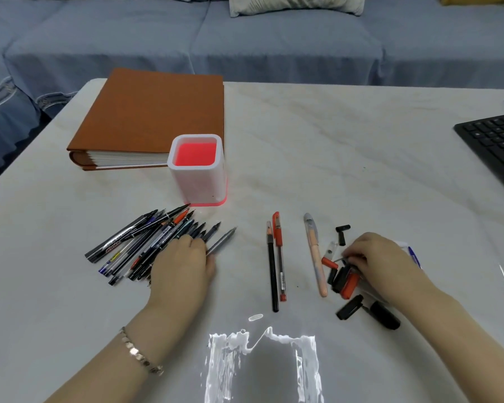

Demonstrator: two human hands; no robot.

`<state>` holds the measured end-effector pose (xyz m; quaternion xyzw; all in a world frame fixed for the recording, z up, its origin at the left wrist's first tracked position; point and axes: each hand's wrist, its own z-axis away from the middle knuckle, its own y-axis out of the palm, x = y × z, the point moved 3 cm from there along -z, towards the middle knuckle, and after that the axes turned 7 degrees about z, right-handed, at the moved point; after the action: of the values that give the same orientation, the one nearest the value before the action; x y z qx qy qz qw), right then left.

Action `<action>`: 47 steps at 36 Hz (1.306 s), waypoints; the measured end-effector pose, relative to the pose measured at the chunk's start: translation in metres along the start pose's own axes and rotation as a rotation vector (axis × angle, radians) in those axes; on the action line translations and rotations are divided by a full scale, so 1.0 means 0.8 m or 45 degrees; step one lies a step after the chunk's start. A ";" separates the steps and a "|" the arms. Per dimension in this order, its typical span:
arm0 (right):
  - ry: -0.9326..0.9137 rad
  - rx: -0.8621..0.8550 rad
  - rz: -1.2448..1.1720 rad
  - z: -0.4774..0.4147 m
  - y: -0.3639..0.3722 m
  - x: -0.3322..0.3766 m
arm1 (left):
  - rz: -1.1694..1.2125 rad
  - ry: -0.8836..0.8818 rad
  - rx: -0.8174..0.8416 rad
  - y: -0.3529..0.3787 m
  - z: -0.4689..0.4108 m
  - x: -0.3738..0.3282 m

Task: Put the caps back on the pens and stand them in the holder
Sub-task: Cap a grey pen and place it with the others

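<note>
White marbled surface (332, 146), glare patch at bottom centre. Pen holder (198, 170), white with a red inside and red base, stands upright at centre-left, nothing in it, just in front of a brown binder (154, 117) lying flat at upper left. Pile of uncapped pens (146, 245) at lower left of the holder, tips fanned toward upper right, nearest tips close to the holder's base. Left hand (184, 266) lies palm down on the right end of the pile, fingers curled over the pens; cannot tell if it grips any. A grey pen (221, 241) sticks out from under its fingertips. Bracelet (141, 353) on the left wrist. Centre: black pencil (272, 271) and capped red pen (280, 257) side by side, apart from both hands. Right of them a peach pen (314, 254). Loose caps (345, 282), black and red, clustered at right centre. Right hand (376, 257) sits over that cluster, fingertips pinched together on something small; can't tell what. Black keyboard (498, 146) at right edge. Blue sofa (245, 39) across the top.
</note>
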<state>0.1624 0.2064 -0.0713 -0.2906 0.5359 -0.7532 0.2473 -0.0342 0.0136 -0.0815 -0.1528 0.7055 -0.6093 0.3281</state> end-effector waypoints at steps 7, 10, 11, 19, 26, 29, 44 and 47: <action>-0.022 -0.028 0.030 0.002 0.013 -0.005 | 1.162 -0.317 0.086 -0.031 0.004 -0.034; -0.054 -0.105 0.082 0.004 0.010 -0.001 | 1.662 -0.472 0.139 -0.036 0.005 -0.042; -0.070 -0.143 0.085 0.006 0.008 0.002 | 1.844 -0.538 0.148 -0.038 0.005 -0.046; 0.002 -0.322 -0.926 0.048 -0.010 0.052 | 2.579 -0.708 0.060 -0.044 0.005 -0.062; 0.005 -0.153 -1.417 0.071 -0.009 0.089 | 2.671 -0.677 -0.005 -0.047 0.011 -0.068; -0.006 -0.129 -1.459 0.072 -0.011 0.096 | 2.677 -0.686 -0.017 -0.047 0.013 -0.069; 0.057 -0.136 -1.787 0.072 -0.013 0.113 | 2.684 -0.608 -0.023 -0.041 0.032 -0.085; 0.050 -0.152 -1.780 0.072 -0.015 0.114 | 2.633 -0.562 -0.053 -0.043 0.036 -0.087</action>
<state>0.1373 0.1093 -0.0293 -0.5666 0.2682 -0.7099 -0.3211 0.0294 0.0274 -0.0305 0.4094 0.4274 0.0201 0.8058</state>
